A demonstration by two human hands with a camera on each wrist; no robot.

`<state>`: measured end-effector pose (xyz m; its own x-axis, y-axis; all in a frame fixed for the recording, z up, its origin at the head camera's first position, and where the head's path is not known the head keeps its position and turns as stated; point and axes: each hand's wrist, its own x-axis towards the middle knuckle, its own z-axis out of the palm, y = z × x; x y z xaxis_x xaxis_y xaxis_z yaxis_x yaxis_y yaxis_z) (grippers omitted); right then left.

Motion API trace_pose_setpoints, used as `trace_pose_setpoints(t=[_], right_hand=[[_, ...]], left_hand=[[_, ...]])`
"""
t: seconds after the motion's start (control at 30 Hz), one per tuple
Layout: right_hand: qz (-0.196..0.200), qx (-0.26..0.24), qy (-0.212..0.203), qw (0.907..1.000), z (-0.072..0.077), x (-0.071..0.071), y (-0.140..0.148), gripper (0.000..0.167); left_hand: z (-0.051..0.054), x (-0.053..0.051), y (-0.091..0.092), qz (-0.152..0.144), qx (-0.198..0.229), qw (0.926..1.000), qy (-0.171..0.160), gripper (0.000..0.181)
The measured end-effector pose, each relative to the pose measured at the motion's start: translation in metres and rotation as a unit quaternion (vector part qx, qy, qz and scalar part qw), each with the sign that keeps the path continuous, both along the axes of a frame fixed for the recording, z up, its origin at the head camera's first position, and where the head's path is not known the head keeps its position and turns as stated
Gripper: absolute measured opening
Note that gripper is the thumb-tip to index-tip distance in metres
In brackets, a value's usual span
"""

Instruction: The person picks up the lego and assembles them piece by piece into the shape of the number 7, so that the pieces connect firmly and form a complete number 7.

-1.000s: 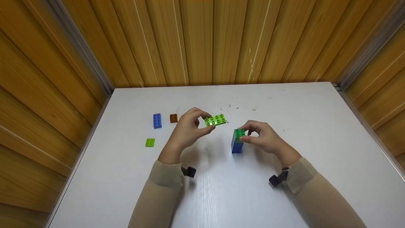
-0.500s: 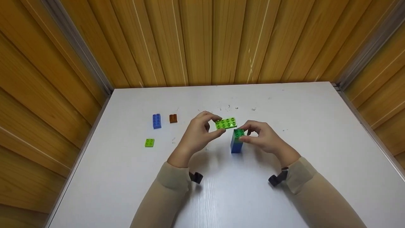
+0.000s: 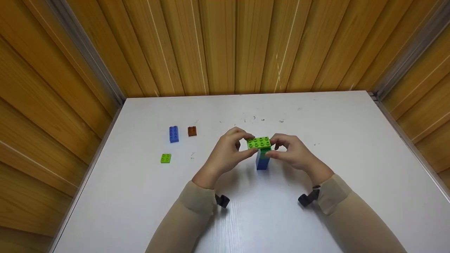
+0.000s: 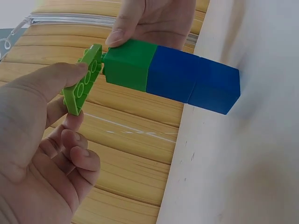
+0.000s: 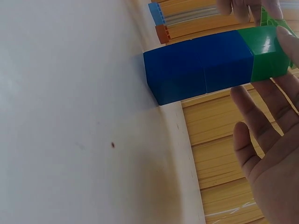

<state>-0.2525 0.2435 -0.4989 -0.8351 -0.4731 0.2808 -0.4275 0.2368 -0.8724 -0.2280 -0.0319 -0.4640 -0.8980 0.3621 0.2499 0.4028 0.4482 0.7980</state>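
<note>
My left hand [image 3: 226,154] pinches a thin lime-green building plate [image 3: 258,142] by its left end, between thumb and fingers. The plate lies over the top of an upright stack on the table. That stack has a green brick [image 4: 128,64] above two blue bricks [image 4: 172,73]. My right hand [image 3: 292,151] grips the green brick from the right side with thumb and fingers. In the left wrist view, the plate's hollow underside faces the green brick's studs at one end and looks slightly tilted. Whether it is pressed on, I cannot tell.
Left on the white table [image 3: 140,211] lie a blue brick [image 3: 174,134], a small brown brick [image 3: 192,131] and a small lime-green plate [image 3: 166,158]. Wood-look panels [image 3: 225,45] enclose the table at the back and sides.
My left hand has carried the lime-green plate rightward and toward me, from beside the stack to over its top. My right hand has stayed on the green brick.
</note>
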Motion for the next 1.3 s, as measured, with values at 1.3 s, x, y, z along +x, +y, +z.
trace_pose_setpoints(t=[1.3], right_hand=[[-0.027,0.051,0.001,0.9983,0.0025,-0.0005,0.0024,0.027]], left_hand=[[-0.0018,0.0045,0.0075,-0.026,-0.003,0.9995,-0.016,0.032]])
